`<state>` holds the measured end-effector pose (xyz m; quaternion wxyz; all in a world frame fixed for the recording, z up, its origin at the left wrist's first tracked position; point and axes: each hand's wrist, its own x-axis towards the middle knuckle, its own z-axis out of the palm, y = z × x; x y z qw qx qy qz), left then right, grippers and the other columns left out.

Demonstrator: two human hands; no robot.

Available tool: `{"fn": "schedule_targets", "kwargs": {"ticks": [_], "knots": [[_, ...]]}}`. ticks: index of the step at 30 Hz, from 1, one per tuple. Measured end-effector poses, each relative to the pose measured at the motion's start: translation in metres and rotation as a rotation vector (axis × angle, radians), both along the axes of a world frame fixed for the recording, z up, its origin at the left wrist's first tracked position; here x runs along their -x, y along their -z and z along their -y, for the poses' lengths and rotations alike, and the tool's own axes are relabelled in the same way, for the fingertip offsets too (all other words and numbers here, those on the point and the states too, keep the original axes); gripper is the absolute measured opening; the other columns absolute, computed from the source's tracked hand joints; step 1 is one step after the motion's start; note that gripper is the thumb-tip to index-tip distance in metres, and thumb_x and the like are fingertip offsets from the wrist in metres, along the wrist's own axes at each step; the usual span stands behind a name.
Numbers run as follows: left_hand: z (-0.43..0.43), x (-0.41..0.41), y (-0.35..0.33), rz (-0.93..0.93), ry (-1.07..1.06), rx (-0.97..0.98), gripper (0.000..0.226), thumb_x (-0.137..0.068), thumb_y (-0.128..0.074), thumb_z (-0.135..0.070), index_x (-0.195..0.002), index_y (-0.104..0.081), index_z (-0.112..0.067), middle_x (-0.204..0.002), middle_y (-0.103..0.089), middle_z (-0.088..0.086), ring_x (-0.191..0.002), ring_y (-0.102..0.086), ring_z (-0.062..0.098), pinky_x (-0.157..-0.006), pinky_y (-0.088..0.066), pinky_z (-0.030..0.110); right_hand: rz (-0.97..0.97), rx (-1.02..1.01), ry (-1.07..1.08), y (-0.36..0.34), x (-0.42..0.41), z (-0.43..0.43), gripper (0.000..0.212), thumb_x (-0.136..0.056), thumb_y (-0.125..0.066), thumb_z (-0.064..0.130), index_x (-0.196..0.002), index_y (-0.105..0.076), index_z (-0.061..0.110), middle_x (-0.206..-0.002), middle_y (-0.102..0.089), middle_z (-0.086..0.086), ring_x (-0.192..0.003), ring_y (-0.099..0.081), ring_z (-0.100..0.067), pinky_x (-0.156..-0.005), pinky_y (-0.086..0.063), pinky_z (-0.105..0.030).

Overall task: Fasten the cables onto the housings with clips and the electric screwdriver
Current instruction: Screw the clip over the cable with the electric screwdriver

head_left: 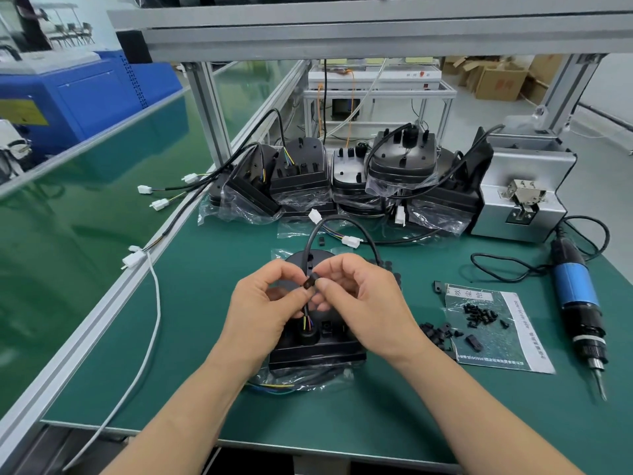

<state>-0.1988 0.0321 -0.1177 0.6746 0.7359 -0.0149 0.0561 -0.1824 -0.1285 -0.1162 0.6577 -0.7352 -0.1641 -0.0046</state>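
Printed sheet [507, 347], lower right of frame: header reads 吹尘枪; its edge print is blurred. Yellow label [22, 111] on the blue machine [92, 90], upper left: illegible.

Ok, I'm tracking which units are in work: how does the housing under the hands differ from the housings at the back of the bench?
The near housing lies alone and flat; the back housings crowd together, some stacked or leaning. The left hand holds the near housing's cable while the right hand pinches a clip on it; the back housings are untouched. Both are black, cabled, and sit on clear plastic.
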Motion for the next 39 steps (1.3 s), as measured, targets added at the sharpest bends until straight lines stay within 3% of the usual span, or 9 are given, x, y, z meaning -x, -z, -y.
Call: {"fn": "schedule_targets", "kwargs": {"ticks": [6, 14, 18, 23, 27, 30, 32, 35, 39], "knots": [[-0.003, 0.000, -0.001, -0.037, 0.036, -0.002, 0.018, -0.086, -0.072, 0.003, -0.082, -0.070, -0.015, -0.066, -0.070, 0.006, -0.062, -0.067, 0.013, -0.057, -0.051, 0.019, 0.234, 0.255, -0.016, -0.007, -0.006, 0.008, 0.009, -0.087, -0.069, 0.005, -0.091, -0.066, 0.013, -0.079, -0.071, -0.001, -0.073, -0.070, -0.018, -0.073, -0.059, -0.039], [-0.013, -0.002, -0.015, -0.072, 0.148, -0.046, 0.028, -0.090, -0.044, 0.020, -0.094, -0.063, 0.000, -0.079, -0.072, 0.013, -0.072, -0.072, 0.019, -0.064, -0.059, 0.024, 0.421, 0.374, -0.026, 0.002, -0.008, 0.007, 0.009, -0.089, -0.065, 0.006, -0.095, -0.065, 0.013, -0.082, -0.067, 0.005, -0.076, -0.064, -0.009, -0.072, -0.053, -0.023], [-0.014, -0.003, -0.018, -0.084, 0.194, -0.134, 0.023, -0.092, -0.046, 0.018, -0.093, -0.056, -0.003, -0.067, -0.069, 0.001, -0.065, -0.068, 0.011, -0.064, -0.060, 0.025, 0.582, 0.542, -0.020, 0.004, -0.008, 0.005, 0.007, -0.091, -0.065, 0.008, -0.097, -0.063, 0.010, -0.086, -0.061, 0.004, -0.079, -0.055, -0.011, -0.074, -0.049, -0.030], [-0.012, 0.001, -0.013, -0.088, 0.175, -0.084, 0.026, -0.093, -0.052, 0.013, -0.109, -0.051, -0.008, -0.097, -0.075, 0.012, -0.074, -0.072, 0.017, -0.060, -0.054, 0.024, 0.544, 0.499, 0.004, 0.006, -0.008, 0.002, 0.005, -0.090, -0.067, 0.007, -0.091, -0.063, 0.010, -0.081, -0.062, 0.003, -0.077, -0.057, -0.012, -0.073, -0.049, -0.029], [-0.008, 0.001, -0.010, -0.077, 0.162, -0.053, 0.026, -0.092, -0.062, 0.004, -0.112, -0.057, -0.011, -0.095, -0.077, 0.004, -0.070, -0.070, 0.017, -0.055, -0.047, 0.019, 0.381, 0.433, -0.017, -0.004, -0.011, 0.005, 0.025, -0.084, -0.072, 0.012, -0.104, -0.063, 0.021, -0.092, -0.055, 0.015, -0.077, -0.057, -0.008, -0.071, -0.045, -0.019], [-0.003, -0.003, -0.013, -0.095, 0.154, -0.057, 0.025, -0.089, -0.065, 0.007, -0.107, -0.065, -0.011, -0.097, -0.078, 0.005, -0.066, -0.070, 0.019, -0.053, -0.046, 0.016, 0.601, 0.781, -0.054, -0.023, -0.024, 0.015, 0.063, -0.075, -0.079, 0.036, -0.134, -0.054, 0.038, -0.131, -0.045, 0.008, -0.109, -0.049, -0.015, -0.097, -0.041, -0.032], [0.000, -0.006, -0.015, -0.106, 0.130, -0.083, 0.023, -0.086, -0.069, 0.008, -0.100, -0.067, -0.011, -0.093, -0.075, 0.006, -0.063, -0.069, 0.019, -0.049, -0.043, 0.017, 0.739, 1.090, -0.063, -0.036, -0.031, 0.022, 0.072, -0.069, -0.080, 0.048, -0.135, -0.055, 0.037, -0.143, -0.045, 0.001, -0.126, -0.041, -0.024, -0.110, -0.027, -0.043], [0.004, -0.005, -0.014, -0.142, 0.105, -0.128, 0.018, -0.086, -0.071, 0.004, -0.092, -0.066, -0.012, -0.083, -0.068, 0.004, -0.057, -0.066, 0.015, -0.048, -0.041, 0.014, 0.891, 1.265, 0.020, -0.049, -0.034, 0.028, 0.039, -0.073, -0.074, 0.053, -0.106, -0.069, 0.032, -0.108, -0.060, 0.007, -0.111, -0.049, -0.024, -0.100, -0.027, -0.041], [0.008, -0.004, -0.011, -0.198, 0.129, -0.126, 0.021, -0.090, -0.070, -0.005, -0.105, -0.062, -0.018, -0.074, -0.075, 0.009, -0.057, -0.060, 0.012, -0.056, -0.045, 0.013, 0.916, 1.080, -0.012, -0.047, -0.028, 0.034, 0.019, -0.083, -0.074, 0.037, -0.085, -0.069, 0.019, -0.081, -0.057, 0.002, -0.081, -0.056, -0.024, -0.073, -0.037, -0.037]]}}
